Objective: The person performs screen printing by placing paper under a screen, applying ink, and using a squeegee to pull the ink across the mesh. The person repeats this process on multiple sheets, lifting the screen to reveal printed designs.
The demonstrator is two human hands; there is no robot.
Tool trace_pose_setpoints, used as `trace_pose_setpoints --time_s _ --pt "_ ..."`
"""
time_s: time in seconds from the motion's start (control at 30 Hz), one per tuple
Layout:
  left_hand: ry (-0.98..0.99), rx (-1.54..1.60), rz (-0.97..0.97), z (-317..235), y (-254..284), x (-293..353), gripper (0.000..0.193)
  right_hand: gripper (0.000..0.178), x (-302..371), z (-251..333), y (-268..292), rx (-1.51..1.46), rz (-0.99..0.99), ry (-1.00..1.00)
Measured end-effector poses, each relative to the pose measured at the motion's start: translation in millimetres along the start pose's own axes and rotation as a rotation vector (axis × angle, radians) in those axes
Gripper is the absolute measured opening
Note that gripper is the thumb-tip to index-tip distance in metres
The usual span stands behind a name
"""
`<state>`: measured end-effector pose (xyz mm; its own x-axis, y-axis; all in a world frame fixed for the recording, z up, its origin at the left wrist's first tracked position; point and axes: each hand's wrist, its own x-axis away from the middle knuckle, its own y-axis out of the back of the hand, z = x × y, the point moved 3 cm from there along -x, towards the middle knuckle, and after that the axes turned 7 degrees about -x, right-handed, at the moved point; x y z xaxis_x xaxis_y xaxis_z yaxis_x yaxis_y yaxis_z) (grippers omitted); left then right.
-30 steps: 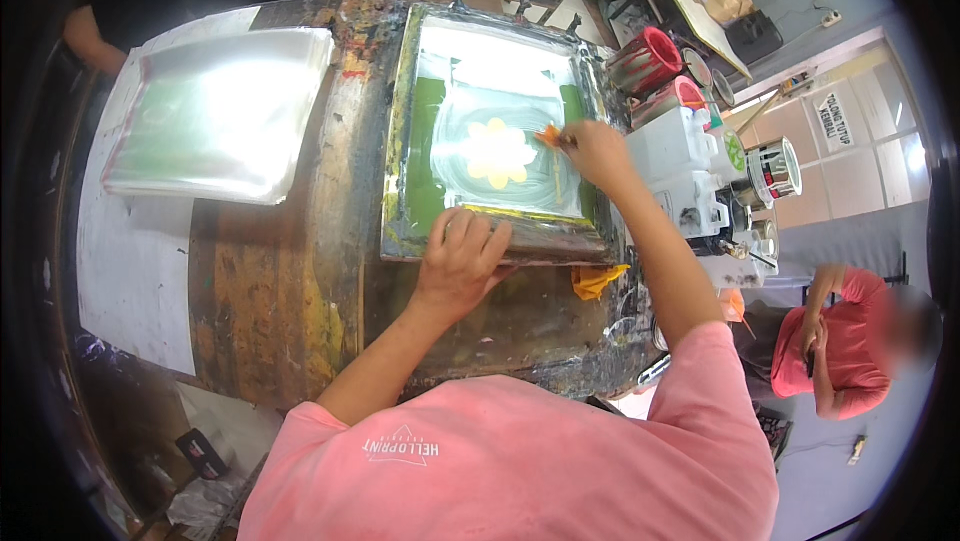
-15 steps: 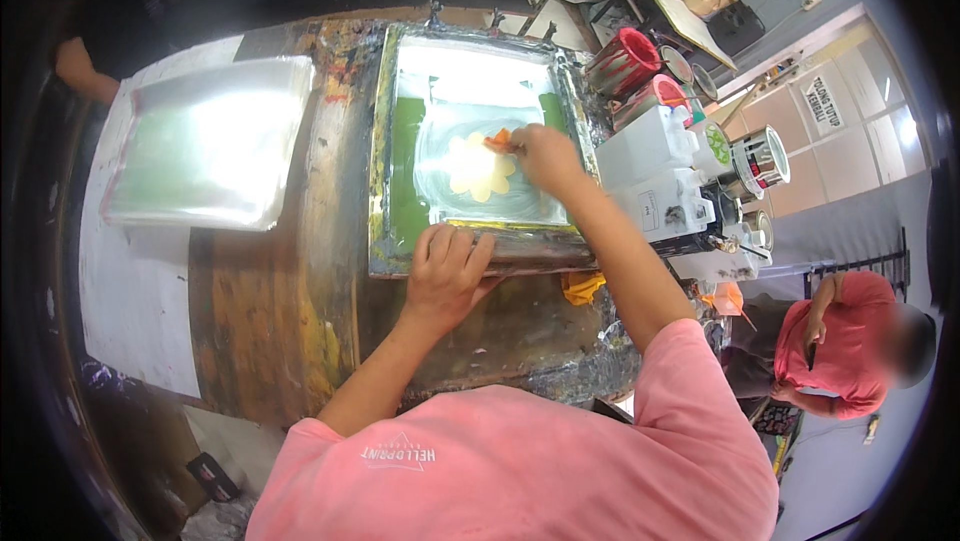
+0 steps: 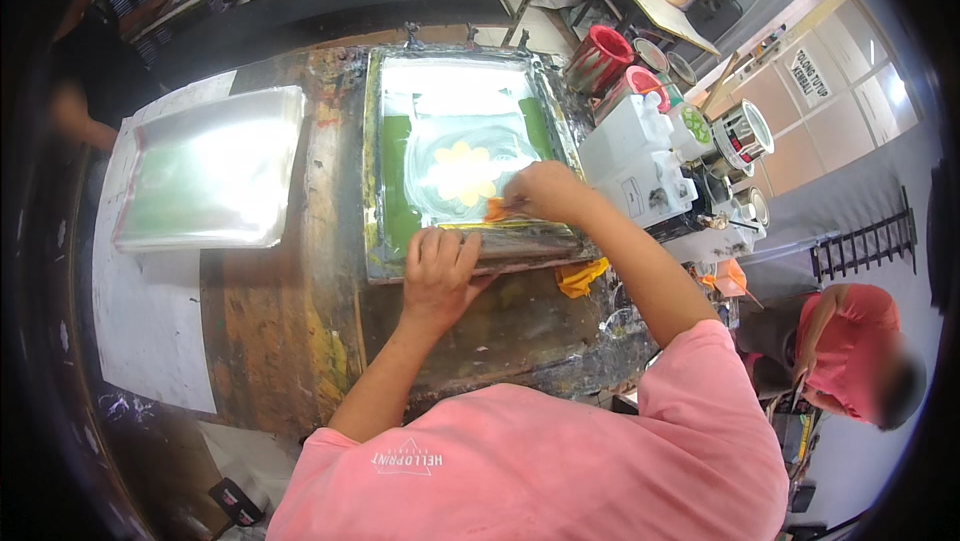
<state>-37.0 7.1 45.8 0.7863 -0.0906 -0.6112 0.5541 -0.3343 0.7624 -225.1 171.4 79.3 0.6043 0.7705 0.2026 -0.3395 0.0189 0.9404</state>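
A screen printing frame (image 3: 372, 156) lies on the stained table, its mesh green at the sides and smeared whitish in the middle. A pale yellow flower shape (image 3: 465, 173) shows in the mesh. My left hand (image 3: 437, 266) grips the frame's near edge, fingers over the top and thumb low at the side. Over the near right part of the mesh, my right hand (image 3: 548, 193) is closed on an orange cloth (image 3: 495, 209), pressing it to the surface close to the near edge. Part of the cloth is hidden under my fingers.
A stack of clear plastic sheets (image 3: 215, 171) lies on white paper (image 3: 150, 331) at left. Ink cans (image 3: 598, 63) and white jugs (image 3: 630, 156) crowd the right side. A yellow cloth (image 3: 580, 278) sits by the frame's near right corner. One person (image 3: 850, 341) stands at right, another (image 3: 95, 91) at far left.
My right hand has drawn the orange cloth down the mesh, from beside the flower shape toward the near edge. My left hand stays on the frame. The view has shifted slightly.
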Motion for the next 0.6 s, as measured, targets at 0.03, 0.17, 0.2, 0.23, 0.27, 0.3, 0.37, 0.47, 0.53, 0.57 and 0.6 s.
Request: trace_pose_setpoints --time_s 0.03,0.17,0.2,0.23,0.27,0.3,0.37,0.47,0.53,0.57,0.6 --pt "0.003 -0.001 0.0 -1 0 0 0.062 0.018 12 -7 5 0.014 0.002 -0.033" --pt "0.008 0.002 0.003 -2 0 -1 0.062 0.013 17 -34 2 -0.018 -0.084 -0.026" --pt "0.005 -0.002 0.005 -1 0 0 0.062 0.013 11 -29 4 -0.008 -0.08 -0.057" --pt "0.003 -0.004 0.007 0 0 1 0.062 0.013 4 -18 8 0.001 -0.074 -0.088" --pt "0.015 -0.013 0.013 0 0 1 0.063 0.014 -5 -11 9 0.011 -0.067 -0.117" --pt "0.017 -0.015 0.021 -1 1 1 0.063 0.014 -15 -18 9 0.028 -0.151 -0.194" --pt "0.002 -0.012 0.022 -6 0 -1 0.063 0.014 -45 -51 11 0.062 -0.325 -0.362" --pt "-0.012 -0.031 0.007 -4 -1 2 0.065 0.016 -98 -55 -8 -0.252 -0.343 -0.368" --pt "-0.016 -0.043 -0.012 -5 -3 3 0.066 0.02 -128 -18 -20 -0.257 -0.315 -0.201" --pt "-0.014 -0.047 -0.022 -5 -3 2 0.067 0.022 -136 2 -27 -0.179 -0.322 -0.073" --pt "-0.006 -0.06 -0.029 -4 -3 4 0.068 0.022 -135 30 -28 -0.168 -0.283 0.043"
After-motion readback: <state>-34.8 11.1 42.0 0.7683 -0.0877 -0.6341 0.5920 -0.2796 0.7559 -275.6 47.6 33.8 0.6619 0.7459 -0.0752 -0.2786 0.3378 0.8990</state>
